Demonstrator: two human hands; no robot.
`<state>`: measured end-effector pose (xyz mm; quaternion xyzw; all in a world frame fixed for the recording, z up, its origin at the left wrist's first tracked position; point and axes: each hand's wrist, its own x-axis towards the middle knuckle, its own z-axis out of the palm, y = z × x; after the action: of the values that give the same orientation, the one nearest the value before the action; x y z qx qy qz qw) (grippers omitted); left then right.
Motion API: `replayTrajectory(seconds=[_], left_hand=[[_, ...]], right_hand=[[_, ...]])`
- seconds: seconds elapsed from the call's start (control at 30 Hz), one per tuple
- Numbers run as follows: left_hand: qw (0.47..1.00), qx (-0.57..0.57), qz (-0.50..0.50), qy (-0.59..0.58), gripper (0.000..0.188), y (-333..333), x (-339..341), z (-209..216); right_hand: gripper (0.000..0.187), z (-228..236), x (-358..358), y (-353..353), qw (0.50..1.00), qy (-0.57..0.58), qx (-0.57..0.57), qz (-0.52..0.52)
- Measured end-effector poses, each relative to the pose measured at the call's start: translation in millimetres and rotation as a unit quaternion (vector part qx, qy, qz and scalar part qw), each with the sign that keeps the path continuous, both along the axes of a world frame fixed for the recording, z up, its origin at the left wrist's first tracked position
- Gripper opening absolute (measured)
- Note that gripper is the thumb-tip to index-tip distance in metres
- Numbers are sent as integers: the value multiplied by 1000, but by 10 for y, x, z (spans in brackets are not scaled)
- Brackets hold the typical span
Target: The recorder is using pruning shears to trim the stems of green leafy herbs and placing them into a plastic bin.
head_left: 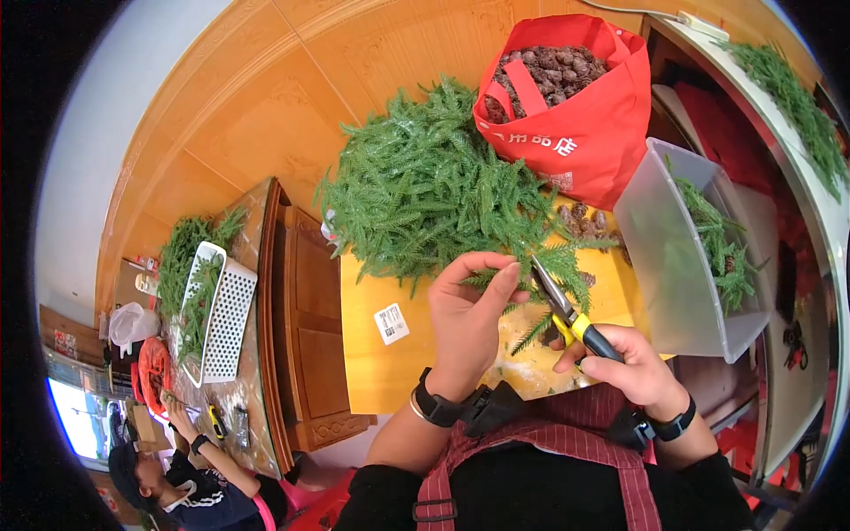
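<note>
One co-worker (208,504), far left, beside the side table (252,403).

One white basket (232,314) on that table, perforated, greenery inside.

One pile (425,177) of green needled stems, heaped on the yellow table (365,363).

Left grip (467,327): thumb and forefinger pinched together on a sprig (531,334), above the yellow table, in front of the pile. Sprig artificial by its look; judged light, springy, hardly fragile. Hold best taken on the stem, since the needles would likely flex and slide. It sits at the fingertips, fronds seeming to spread below and to the right; how much is one piece cannot be told.

One red bag (611,133) of brown cones (558,75), behind.

One pair of pliers (580,327), nose beside the sprig; metal, presumably stiff and the heavier item, best held by the handles.

Right grip (633,367): closed around those handles.

One clear bin (651,257), far side of the right grip, more greenery within.
</note>
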<state>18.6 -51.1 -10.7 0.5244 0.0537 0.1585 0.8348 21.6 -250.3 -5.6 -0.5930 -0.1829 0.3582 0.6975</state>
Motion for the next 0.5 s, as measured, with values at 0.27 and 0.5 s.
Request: replayTrajectory(seconds=[0.27, 0.5], left_hand=[[998, 54, 6, -19, 10, 27, 15, 13], [990, 115, 26, -74, 9, 36, 4, 29]], right_hand=[[22, 15, -7, 12, 1000, 24, 0, -2], [21, 6, -10, -12, 1000, 14, -5, 7]])
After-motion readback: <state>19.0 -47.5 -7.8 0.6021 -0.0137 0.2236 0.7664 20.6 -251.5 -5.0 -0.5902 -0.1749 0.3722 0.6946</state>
